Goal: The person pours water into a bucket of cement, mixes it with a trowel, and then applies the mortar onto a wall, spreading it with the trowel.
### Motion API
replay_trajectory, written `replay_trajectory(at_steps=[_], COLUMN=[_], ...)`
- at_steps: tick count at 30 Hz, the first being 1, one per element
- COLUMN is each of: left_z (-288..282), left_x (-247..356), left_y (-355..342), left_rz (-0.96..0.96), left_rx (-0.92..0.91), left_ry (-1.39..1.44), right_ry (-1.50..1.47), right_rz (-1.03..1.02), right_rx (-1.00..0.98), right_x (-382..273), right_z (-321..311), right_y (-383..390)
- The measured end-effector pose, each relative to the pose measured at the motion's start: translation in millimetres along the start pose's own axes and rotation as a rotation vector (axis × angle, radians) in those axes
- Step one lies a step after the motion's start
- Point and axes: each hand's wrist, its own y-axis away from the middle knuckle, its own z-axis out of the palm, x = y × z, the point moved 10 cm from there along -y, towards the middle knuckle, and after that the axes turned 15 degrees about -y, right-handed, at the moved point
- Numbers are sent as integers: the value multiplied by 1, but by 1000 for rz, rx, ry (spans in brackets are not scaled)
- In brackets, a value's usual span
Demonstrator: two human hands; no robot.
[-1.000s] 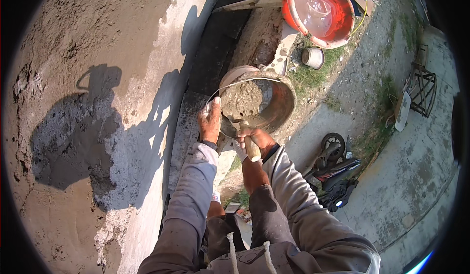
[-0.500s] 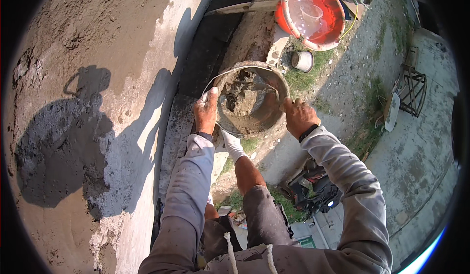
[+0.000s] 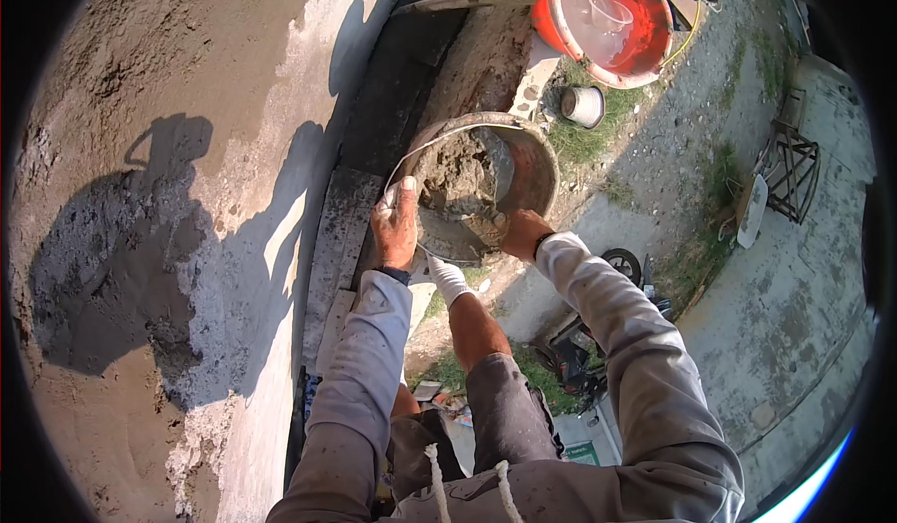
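A worn bucket [image 3: 519, 163] holds grey-brown mortar [image 3: 453, 172], with its wire handle lying over toward the left. My left hand [image 3: 396, 229] grips the bucket's left rim, thumb on top. My right hand [image 3: 525, 233] is closed on a trowel handle [image 3: 500, 222] at the lower right of the bucket's opening; the blade is hidden in the mortar. One of my feet [image 3: 447, 275], in a white covering, is just below the bucket.
To the left is a mortar-coated wall [image 3: 149, 46] bearing my shadow. Beyond the bucket are an orange tub [image 3: 551, 18] of cloudy water, a plank [image 3: 439, 1] and a small pot [image 3: 581, 106]. A motorbike [image 3: 570, 364] and metal frame [image 3: 794, 172] are at the right.
My right hand with the trowel swung out to the bucket's right edge, then came back left, lower in the opening. The mortar's lumps have shifted. My left hand stays on the rim.
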Motion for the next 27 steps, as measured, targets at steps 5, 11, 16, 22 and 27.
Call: replay_trajectory(at_steps=[5,11,16,22,27], left_z=[12,14,7,16,-18], left_x=[4,9,1,0,-22], left_y=[1,-5,-5,1,-4], left_rz=[-54,-24,-68,-68,-5], left_rx=[-58,-59,-72,-100,-19], left_ry=[-43,-76,-66,-127,-77], right_ry=[302,566,663,400,215], right_rz=[-288,-478,-574,-193,-86], right_rx=[166,355,714,543,360], right_x=[-32,-40,-55,-5,-7], right_z=[-10,-63,-99,-81,-45], right_y=[28,84,71,-12,-3])
